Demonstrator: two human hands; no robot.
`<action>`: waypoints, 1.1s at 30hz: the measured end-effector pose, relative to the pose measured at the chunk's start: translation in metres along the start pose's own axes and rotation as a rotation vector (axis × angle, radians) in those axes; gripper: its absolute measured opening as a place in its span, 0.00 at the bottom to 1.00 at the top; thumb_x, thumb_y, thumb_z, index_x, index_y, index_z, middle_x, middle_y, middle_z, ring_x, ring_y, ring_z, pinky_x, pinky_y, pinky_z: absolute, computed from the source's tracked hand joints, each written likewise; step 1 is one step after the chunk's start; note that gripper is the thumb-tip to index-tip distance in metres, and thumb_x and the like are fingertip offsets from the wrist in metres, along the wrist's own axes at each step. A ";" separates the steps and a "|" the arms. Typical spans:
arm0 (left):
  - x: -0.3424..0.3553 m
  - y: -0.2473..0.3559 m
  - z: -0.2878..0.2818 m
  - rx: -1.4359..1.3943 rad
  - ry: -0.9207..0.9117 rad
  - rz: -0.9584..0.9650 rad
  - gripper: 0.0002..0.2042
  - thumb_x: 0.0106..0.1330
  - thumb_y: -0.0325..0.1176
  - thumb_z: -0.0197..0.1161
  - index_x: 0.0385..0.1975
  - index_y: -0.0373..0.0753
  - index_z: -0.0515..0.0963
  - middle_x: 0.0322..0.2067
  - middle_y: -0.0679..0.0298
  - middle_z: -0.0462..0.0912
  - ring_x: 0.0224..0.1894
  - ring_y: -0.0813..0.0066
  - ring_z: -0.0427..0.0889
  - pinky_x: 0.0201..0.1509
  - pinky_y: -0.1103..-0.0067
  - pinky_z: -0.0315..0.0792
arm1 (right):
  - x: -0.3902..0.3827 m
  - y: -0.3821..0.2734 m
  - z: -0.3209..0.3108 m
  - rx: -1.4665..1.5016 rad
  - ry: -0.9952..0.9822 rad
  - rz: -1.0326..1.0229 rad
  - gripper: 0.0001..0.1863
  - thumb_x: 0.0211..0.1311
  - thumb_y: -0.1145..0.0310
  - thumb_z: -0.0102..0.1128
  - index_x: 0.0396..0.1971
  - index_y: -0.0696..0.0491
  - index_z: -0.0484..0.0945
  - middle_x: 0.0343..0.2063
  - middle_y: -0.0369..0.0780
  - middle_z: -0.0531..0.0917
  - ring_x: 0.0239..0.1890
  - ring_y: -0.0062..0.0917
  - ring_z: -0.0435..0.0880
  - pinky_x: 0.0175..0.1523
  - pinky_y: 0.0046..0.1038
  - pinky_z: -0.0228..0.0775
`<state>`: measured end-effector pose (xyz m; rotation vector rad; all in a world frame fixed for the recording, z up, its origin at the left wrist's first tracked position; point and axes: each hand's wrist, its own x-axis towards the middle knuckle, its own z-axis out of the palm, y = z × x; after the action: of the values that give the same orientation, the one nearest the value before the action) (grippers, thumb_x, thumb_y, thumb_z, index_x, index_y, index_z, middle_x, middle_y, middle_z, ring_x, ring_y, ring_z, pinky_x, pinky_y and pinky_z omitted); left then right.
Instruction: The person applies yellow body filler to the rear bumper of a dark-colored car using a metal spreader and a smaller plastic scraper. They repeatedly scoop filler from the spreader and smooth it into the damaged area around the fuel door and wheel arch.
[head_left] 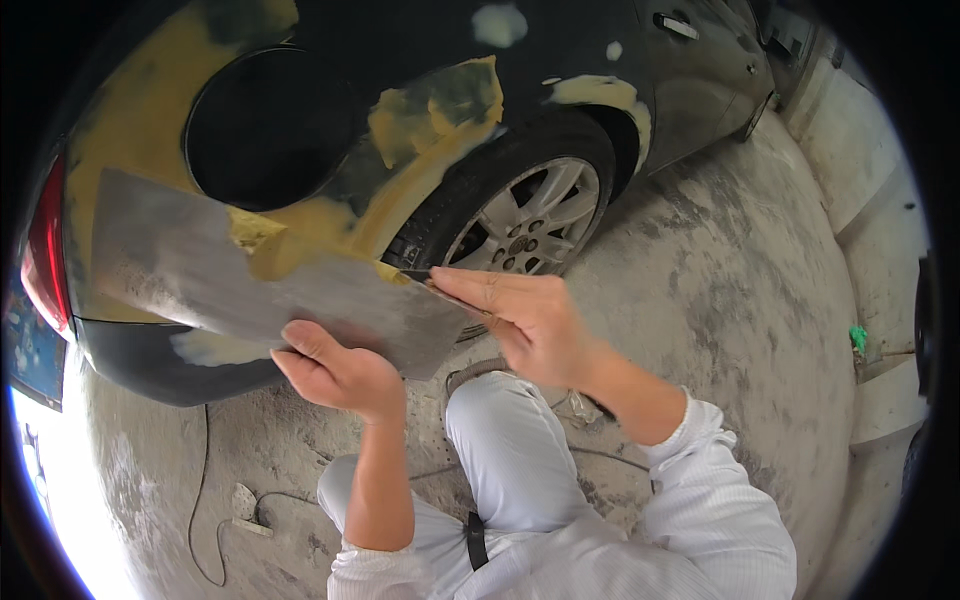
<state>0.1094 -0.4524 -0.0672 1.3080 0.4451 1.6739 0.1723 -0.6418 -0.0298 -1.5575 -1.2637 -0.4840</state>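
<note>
My left hand [345,375] grips the lower edge of a grey metal sheet [290,300], thumb on top and fingers mostly hidden beneath. A lump of yellow putty [258,238] lies near the sheet's upper edge. In my right hand [540,320] is a thin, flat putty spreader [455,297], pressed near the sheet's right end. Some yellow putty [393,273] clings by its tip. Behind the sheet stands a dark car's rear side panel [130,225], coated with patches of yellow filler [435,110] around the wheel arch.
A car wheel [525,235] with silver spokes stands just beyond my right hand. The red tail light [48,245] is at far left. A cable [205,500] runs over the dusty concrete floor [700,290]. A pale wall [870,170] rises on the right.
</note>
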 end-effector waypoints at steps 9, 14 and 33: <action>0.030 0.021 -0.029 0.032 0.134 -0.088 0.23 0.93 0.48 0.54 0.49 0.28 0.77 0.48 0.59 0.82 0.43 0.74 0.78 0.46 0.75 0.77 | 0.115 0.097 0.011 -0.789 0.443 -0.413 0.29 0.54 0.84 0.70 0.56 0.44 0.93 0.55 0.34 0.88 0.59 0.34 0.85 0.63 0.38 0.71; 0.036 0.008 -0.073 0.115 0.139 -0.138 0.24 0.92 0.50 0.54 0.49 0.29 0.77 0.46 0.59 0.81 0.44 0.72 0.78 0.47 0.73 0.79 | 0.114 0.114 0.030 -0.760 0.344 -0.411 0.23 0.60 0.79 0.68 0.56 0.47 0.92 0.59 0.32 0.91 0.62 0.32 0.85 0.65 0.36 0.71; 0.018 -0.008 -0.103 0.202 0.058 -0.215 0.25 0.93 0.51 0.53 0.52 0.27 0.76 0.48 0.58 0.80 0.45 0.72 0.78 0.47 0.74 0.78 | 0.083 0.126 0.003 -0.770 0.305 -0.469 0.20 0.60 0.78 0.70 0.53 0.50 0.91 0.56 0.37 0.92 0.61 0.35 0.88 0.62 0.39 0.78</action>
<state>0.0212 -0.4077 -0.1009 1.3067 0.7785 1.5194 0.3137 -0.5900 -0.0211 -1.6838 -1.2629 -1.5939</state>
